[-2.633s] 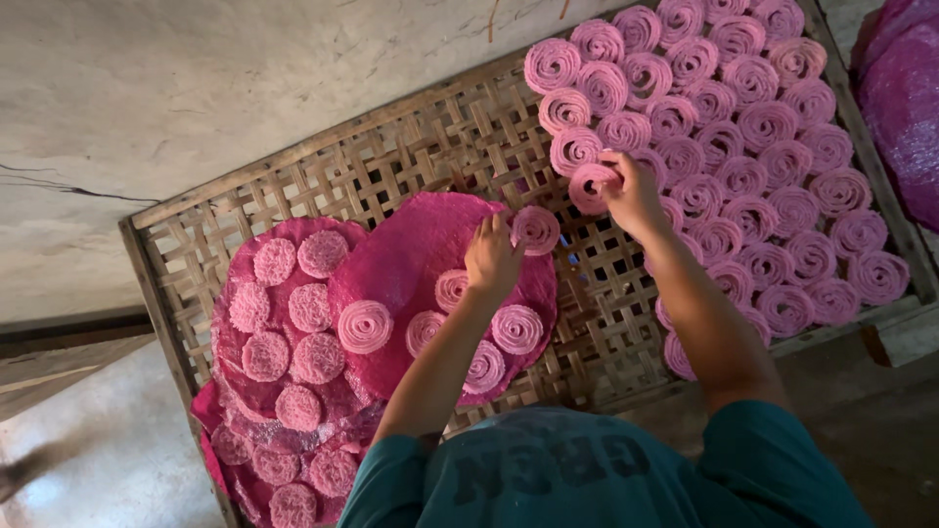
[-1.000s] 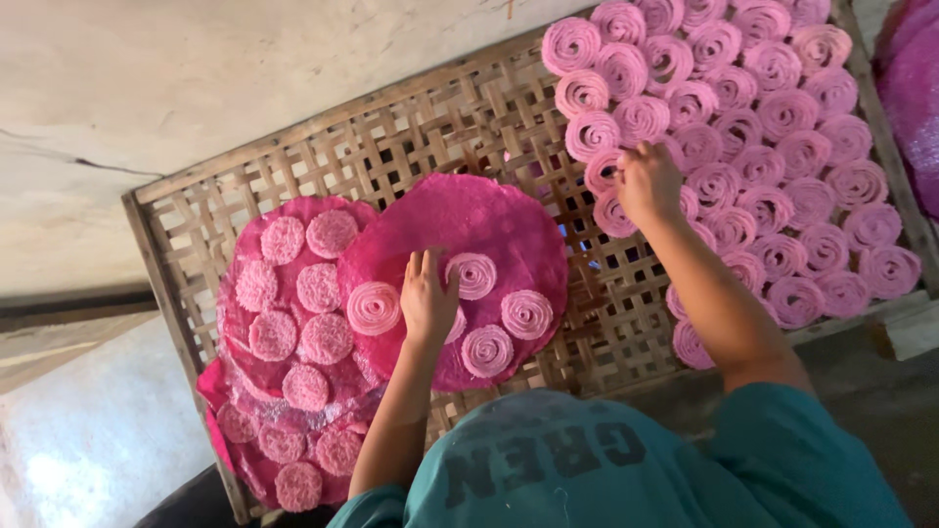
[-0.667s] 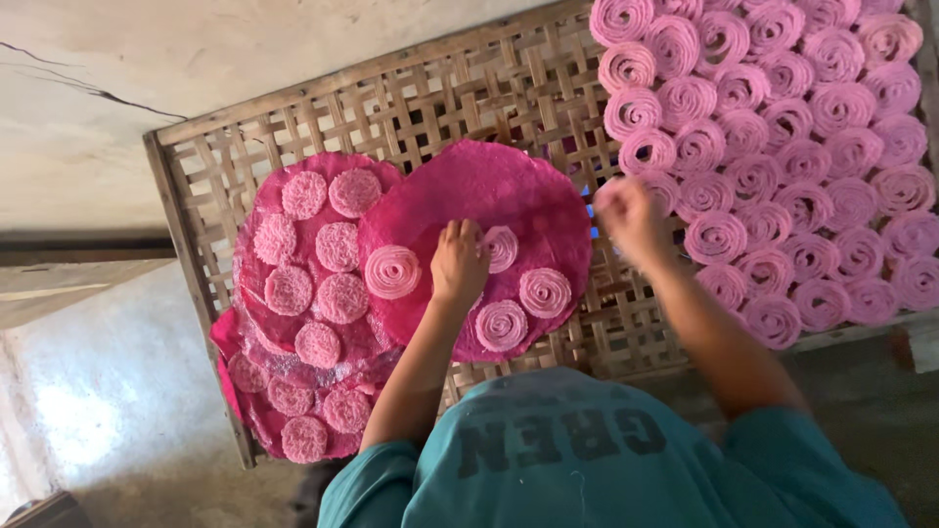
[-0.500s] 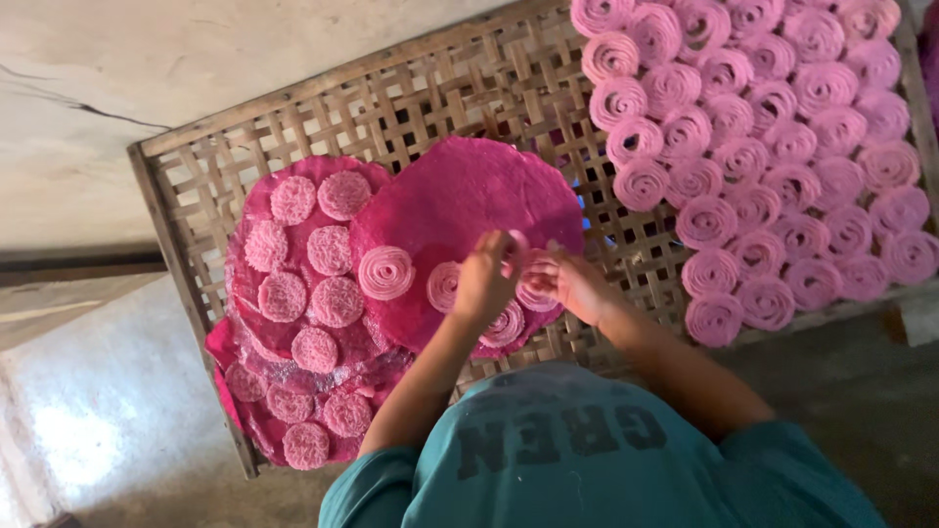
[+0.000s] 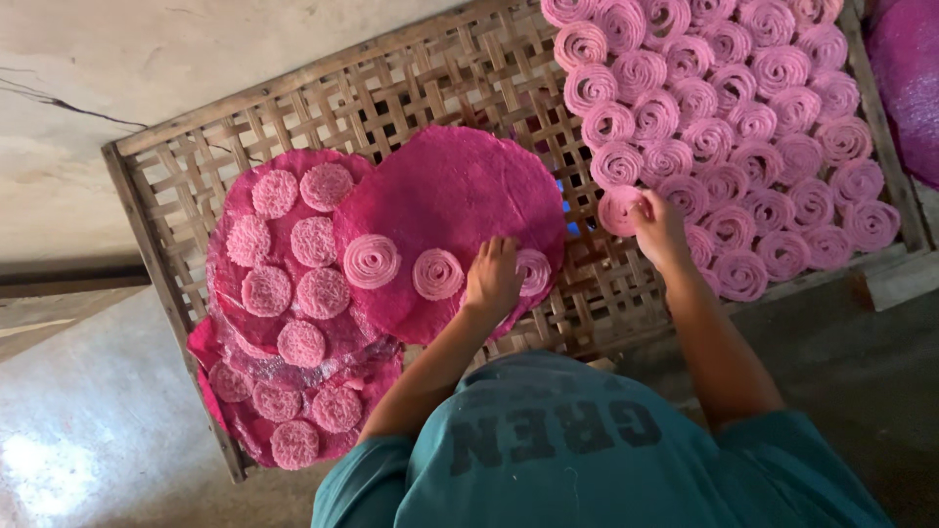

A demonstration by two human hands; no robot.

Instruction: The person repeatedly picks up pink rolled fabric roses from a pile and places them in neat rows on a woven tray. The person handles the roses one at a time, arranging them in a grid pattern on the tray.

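My left hand [image 5: 492,281] lies on a round dark-pink mat [image 5: 450,186], its fingers curled over the edge of a pale pink spiral [image 5: 539,270]. Two more spirals [image 5: 372,260] sit on that mat to the left of the hand. My right hand [image 5: 658,223] holds another pink spiral [image 5: 616,210] down on the woven bamboo tray [image 5: 421,88], at the lower left edge of the rows of spirals [image 5: 743,108] that cover the tray's right half.
Left of the round mat lies a stack of pink mats [image 5: 256,332] carrying several flat pink discs. Another pink mat [image 5: 908,78] shows at the right edge. The tray rests on a concrete floor [image 5: 98,88]. My teal shirt fills the bottom.
Half a second ago both hands met over the round mat. My right hand has since moved right to the rows with a spiral. One spiral fewer lies on the mat.
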